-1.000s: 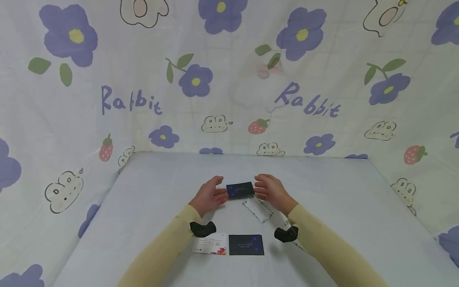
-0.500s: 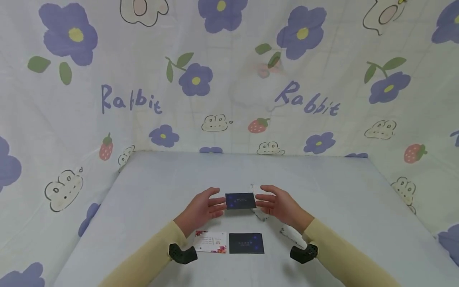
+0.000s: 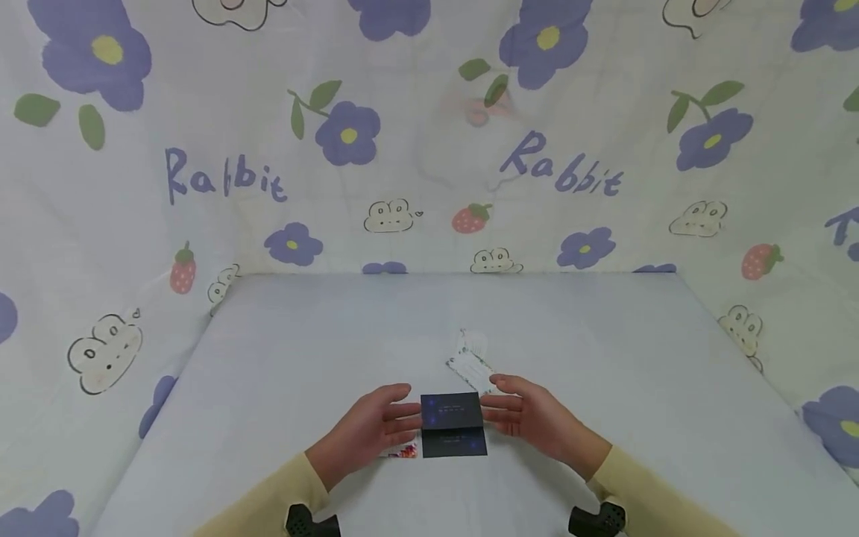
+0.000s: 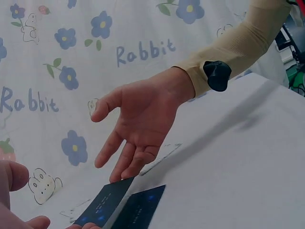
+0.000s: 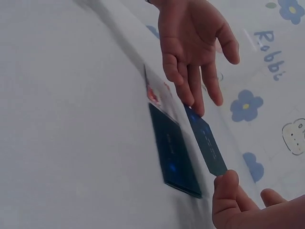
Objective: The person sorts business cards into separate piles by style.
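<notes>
A dark blue business card [image 3: 451, 410] is carried level between my two hands, its short ends against the fingertips. At its left end is my left hand [image 3: 365, 432], fingers extended and thumb apart. My right hand [image 3: 546, 425] touches the other end, also with fingers stretched out. In the right wrist view a gap shows between the carried card [image 5: 208, 143] and a second dark card [image 5: 172, 152] lying on the table. That lying card [image 3: 454, 445] is partly covered in the head view. A white card with a red floral print [image 3: 404, 451] lies left of it, mostly behind my left hand.
Two white cards with leafy borders lie further back: one slanted card [image 3: 470, 369] partly behind my right hand, and another card [image 3: 475, 343] beyond it. A white table [image 3: 302, 335] spreads around them, with a printed curtain [image 3: 429, 164] behind and at both sides.
Both hands have brought the dark card toward me, from beside the white cards to above the lying dark card. The white cards at the back are more exposed. The head view has tilted slightly.
</notes>
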Motion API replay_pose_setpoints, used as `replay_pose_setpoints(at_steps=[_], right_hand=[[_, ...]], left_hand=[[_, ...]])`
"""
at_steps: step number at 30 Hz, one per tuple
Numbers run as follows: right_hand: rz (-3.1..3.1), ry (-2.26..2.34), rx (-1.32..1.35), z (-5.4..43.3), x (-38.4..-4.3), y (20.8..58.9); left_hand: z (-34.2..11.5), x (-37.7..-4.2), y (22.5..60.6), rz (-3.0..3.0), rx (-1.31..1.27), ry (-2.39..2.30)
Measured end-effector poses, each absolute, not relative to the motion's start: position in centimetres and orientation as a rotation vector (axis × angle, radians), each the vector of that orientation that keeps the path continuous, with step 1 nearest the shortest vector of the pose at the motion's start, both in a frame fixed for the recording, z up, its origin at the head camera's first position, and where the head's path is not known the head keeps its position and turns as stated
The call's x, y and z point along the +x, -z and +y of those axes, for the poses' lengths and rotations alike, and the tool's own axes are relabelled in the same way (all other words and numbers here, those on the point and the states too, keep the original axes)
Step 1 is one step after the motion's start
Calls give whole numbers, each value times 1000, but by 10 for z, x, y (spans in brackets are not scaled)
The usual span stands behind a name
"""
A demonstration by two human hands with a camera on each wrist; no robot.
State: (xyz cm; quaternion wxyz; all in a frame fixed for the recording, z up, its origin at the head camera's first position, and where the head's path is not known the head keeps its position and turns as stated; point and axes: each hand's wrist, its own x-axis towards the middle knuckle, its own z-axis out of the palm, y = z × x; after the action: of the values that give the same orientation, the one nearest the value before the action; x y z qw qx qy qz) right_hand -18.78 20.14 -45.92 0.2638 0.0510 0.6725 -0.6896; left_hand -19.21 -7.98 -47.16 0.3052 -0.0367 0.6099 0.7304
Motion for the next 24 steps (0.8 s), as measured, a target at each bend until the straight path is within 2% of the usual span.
replay_pose_setpoints(at_steps=[6,13,24], right_hand=[[1825,1847,65,204,-176,465],[1833,1849,113,207,-167,476],[1849,1855,142,205,-166,481]], left_hand=[[-82,-178,473,1596,-95,-1925],[-80,-169,480,1554,-123,-1927],[-80,-170,483,1537,-114,-1903]])
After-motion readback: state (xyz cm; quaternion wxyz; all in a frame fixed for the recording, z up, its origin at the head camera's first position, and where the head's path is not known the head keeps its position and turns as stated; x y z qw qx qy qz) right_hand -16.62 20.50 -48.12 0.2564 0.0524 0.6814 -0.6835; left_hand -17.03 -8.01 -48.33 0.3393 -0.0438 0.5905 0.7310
